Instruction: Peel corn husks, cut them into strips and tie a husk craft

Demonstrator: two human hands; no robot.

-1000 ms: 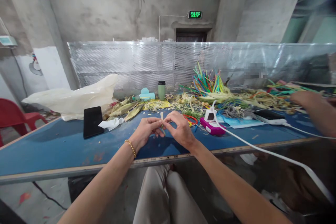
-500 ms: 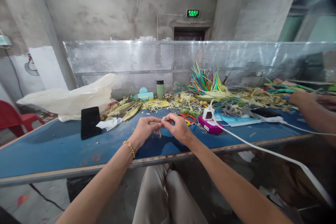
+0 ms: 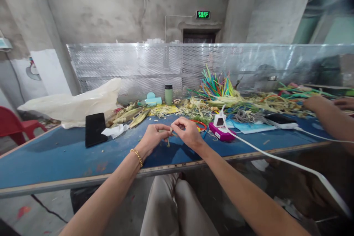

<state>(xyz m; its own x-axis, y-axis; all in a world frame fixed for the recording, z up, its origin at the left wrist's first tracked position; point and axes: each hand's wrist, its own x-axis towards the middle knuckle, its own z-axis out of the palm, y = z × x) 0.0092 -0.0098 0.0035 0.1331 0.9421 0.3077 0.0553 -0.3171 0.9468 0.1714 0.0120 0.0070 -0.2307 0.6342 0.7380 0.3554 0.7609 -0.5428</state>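
My left hand [image 3: 153, 136], with a gold bracelet at the wrist, is closed in a pinch over the front of the blue table. A short pale green strip [image 3: 168, 142], perhaps of husk, hangs down from under its fingertips. My right hand [image 3: 188, 131] meets it from the right, thumb and forefinger pinched together at the strip's upper end. What lies between the right fingertips is too small to make out. Just behind my right hand are red and yellow loops [image 3: 201, 123] lying on the table.
Dry husks [image 3: 139, 116] and shredded fibre lie along the table's back, with coloured stems [image 3: 217, 84] and a green bottle [image 3: 168, 95]. Left is a black phone [image 3: 95, 129]; right, a magenta box [image 3: 221, 132] and white cable [image 3: 265, 152]. A co-worker's arm [image 3: 326, 116] reaches in at far right.
My right fingers have shifted slightly up and turned at the pinch, and the whitish bit between the fingertips shows less. My left hand stays nearly still.
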